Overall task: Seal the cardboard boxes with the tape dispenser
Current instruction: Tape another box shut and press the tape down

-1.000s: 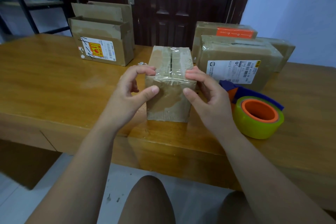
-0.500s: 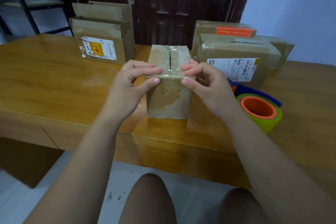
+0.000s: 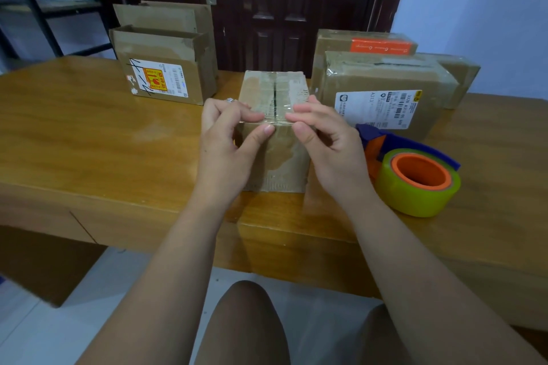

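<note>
On the wooden table [image 3: 89,133], in front of a dark door [image 3: 275,9], the small cardboard box [image 3: 277,163] stands near the front edge. Your left hand [image 3: 225,151] and right hand [image 3: 329,151] each pinch its taped near top edge, curled fingers on top, thumbs on the front face. The tape dispenser [image 3: 415,178] lies just right of your right hand.

Soft, even indoor light, moderately bright; source outside the frame. The wooden table [image 3: 89,133] shows a broad pale sheen left of the small box [image 3: 275,163] and faintly mirrors that box's near face. Clear tape on the box top glints. Soft shadow sits under the tape dispenser [image 3: 415,184]. The dark door [image 3: 281,9] loses detail. Wide-angle bowing bends the table edge and the shelf frame [image 3: 35,3] at left. Centre sharp; corners slightly soft.
</note>
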